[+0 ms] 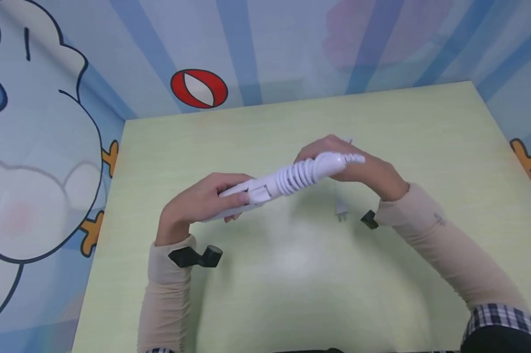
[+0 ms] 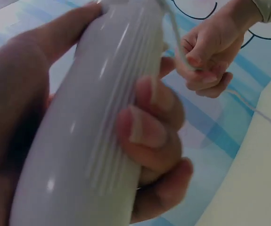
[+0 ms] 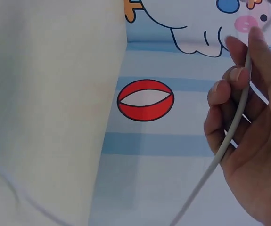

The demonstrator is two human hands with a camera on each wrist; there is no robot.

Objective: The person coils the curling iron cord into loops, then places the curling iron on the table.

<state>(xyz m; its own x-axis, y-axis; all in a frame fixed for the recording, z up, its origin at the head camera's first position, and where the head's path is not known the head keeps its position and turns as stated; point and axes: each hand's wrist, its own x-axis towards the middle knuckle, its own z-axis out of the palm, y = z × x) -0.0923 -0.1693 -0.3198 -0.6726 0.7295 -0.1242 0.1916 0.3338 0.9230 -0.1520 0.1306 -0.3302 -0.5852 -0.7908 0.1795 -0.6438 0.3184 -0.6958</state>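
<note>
Glossy white device (image 1: 261, 194), ridged; pale cord (image 1: 296, 179) wound around it.

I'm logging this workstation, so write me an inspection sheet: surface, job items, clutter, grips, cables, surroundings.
Surface: pale table, shadows across it.
Job items: white appliance, held above the table.
Clutter: nothing seen.
Grips: left grip is wrapped around the appliance; right grip holds the cord.
Cables: part of the cord is coiled around the appliance; the plug shows near the right grip, table contact unclear.
Surroundings: blue striped wall with cartoon prints, including a red-and-white ball.
</note>
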